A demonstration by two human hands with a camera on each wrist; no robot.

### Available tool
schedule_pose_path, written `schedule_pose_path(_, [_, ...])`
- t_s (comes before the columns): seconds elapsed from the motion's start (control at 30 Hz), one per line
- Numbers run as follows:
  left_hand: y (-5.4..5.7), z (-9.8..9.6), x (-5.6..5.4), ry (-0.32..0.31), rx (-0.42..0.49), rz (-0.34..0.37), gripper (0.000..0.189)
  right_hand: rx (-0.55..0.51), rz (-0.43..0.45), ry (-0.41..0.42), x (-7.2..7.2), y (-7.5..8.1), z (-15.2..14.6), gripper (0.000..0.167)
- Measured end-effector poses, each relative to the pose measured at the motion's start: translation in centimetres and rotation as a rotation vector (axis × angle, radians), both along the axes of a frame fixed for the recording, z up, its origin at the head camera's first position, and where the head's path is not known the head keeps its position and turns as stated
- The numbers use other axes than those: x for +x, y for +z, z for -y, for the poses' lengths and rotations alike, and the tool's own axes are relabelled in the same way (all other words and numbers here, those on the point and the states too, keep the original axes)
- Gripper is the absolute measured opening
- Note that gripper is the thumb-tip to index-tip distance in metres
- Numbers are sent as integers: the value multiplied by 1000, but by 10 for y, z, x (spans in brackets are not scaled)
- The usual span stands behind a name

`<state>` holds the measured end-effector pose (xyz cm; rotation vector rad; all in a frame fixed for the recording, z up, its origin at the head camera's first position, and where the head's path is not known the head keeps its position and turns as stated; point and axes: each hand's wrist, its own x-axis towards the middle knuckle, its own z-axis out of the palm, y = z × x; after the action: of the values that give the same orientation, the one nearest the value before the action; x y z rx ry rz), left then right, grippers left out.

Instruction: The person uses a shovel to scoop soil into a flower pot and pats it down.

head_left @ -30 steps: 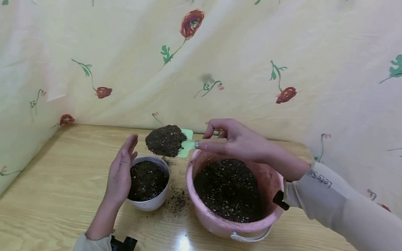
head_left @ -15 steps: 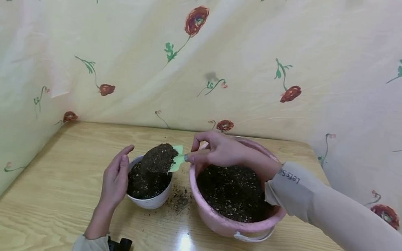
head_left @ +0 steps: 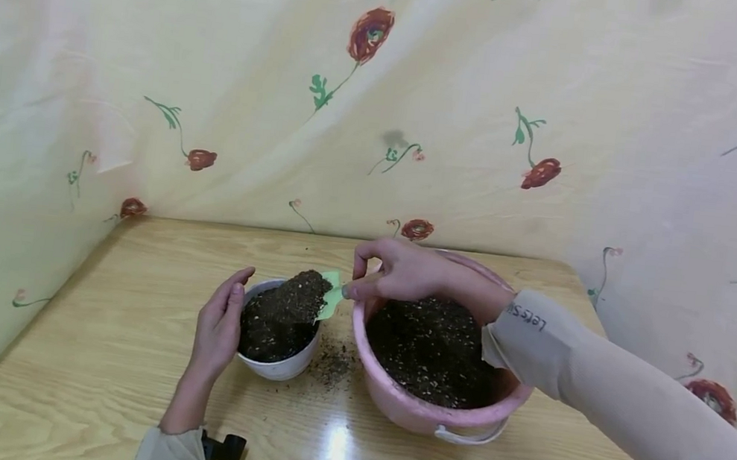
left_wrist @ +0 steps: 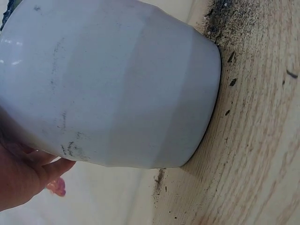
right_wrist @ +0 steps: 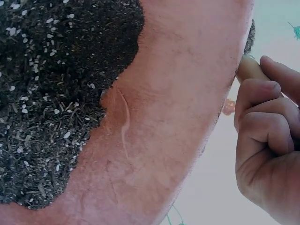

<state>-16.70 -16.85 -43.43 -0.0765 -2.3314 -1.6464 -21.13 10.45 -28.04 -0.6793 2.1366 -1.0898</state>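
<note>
My right hand (head_left: 401, 271) grips a small garden trowel (head_left: 330, 299) by its handle, just past the left rim of the pink bucket. Its green blade bears a heap of dark soil (head_left: 304, 291) over the white flowerpot (head_left: 283, 367), overlapping the soil in the pot. Curled fingers (right_wrist: 267, 126) around the light handle (right_wrist: 251, 69) show in the right wrist view. My left hand (head_left: 216, 330) stands along the pot's left side, fingers extended. From the left wrist, the pot (left_wrist: 122, 93) sits on the table with fingertips (left_wrist: 61, 166) at its wall.
The pink bucket (head_left: 404, 408), partly full of soil with white specks, stands right of the pot, its white handle (head_left: 469, 437) hanging in front. Spilled soil (head_left: 333, 361) lies between them on the wooden table (head_left: 93, 351). Flowered cloth (head_left: 261, 99) hangs behind.
My right hand has brought the loaded trowel down and toward me, from behind the pot to over it. The heap now meets the pot's soil in view. My left hand stays beside the pot.
</note>
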Motion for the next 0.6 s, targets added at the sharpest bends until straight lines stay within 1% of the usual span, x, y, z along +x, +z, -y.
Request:
schedule_pose_path(0.17, [-1, 0, 0, -5, -2, -2, 44, 50, -25, 14, -1, 3, 3, 14])
schedule_pose_path(0.33, [-2, -2, -2, -13, 27, -8, 44, 157, -90, 30, -4, 8, 8, 16])
schedule_pose_path(0.43, [-2, -3, -2, -18, 39, -4, 44, 202, -102, 32, -5, 11, 10, 17])
schedule_pose_path(0.53, [-3, -3, -2, -19, 48, 1, 45, 221, -93, 40, -6, 13, 12, 18])
schedule_pose_path(0.6, [-3, -2, -2, -20, 52, 3, 46, 240, -103, 48, -6, 14, 14, 18])
